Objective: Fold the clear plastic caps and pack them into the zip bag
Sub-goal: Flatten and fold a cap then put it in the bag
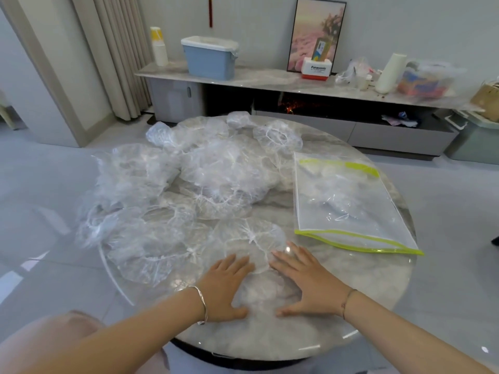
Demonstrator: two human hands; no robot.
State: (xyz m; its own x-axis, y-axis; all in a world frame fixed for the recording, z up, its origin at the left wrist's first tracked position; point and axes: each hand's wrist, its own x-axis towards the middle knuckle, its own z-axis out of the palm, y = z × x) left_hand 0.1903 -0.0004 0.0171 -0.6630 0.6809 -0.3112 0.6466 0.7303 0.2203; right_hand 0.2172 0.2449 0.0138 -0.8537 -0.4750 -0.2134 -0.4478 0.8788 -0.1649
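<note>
- Hands first: both sit flat on one clear plastic cap (249, 240) at the near edge of the round marble table (351, 306).
- The left hand (226, 284) presses the cap's left part, fingers straight and spread a bit, thumb sticking out on the near side. Its grip is apart, just palm-down on the plastic.
- Same deal for the right hand (307, 282) on the cap's right part: grip apart, fingers straight, lying flat. The two hands are near each other but not touching.
- There's a silver bangle (202, 303) on the left wrist and a thin bracelet (347, 300) on the right.
- A pile of caps (216, 168) covers the left and middle of the table, all loose, crinkly and overlapping, running up to the far edge. Can't count them, they blend together.
- The zip bag (348, 201) lies flat on the right side of the table, clear with yellow-green edges, well apart from the hands. Looks like some crumpled clear plastic inside it, but hard to be sure.
- On the far side of the room, a long sideboard (270, 79) stands against the wall with a blue bin (210, 60) and a framed picture (316, 33) on it, and a curtain (118, 49) hangs at far left.
</note>
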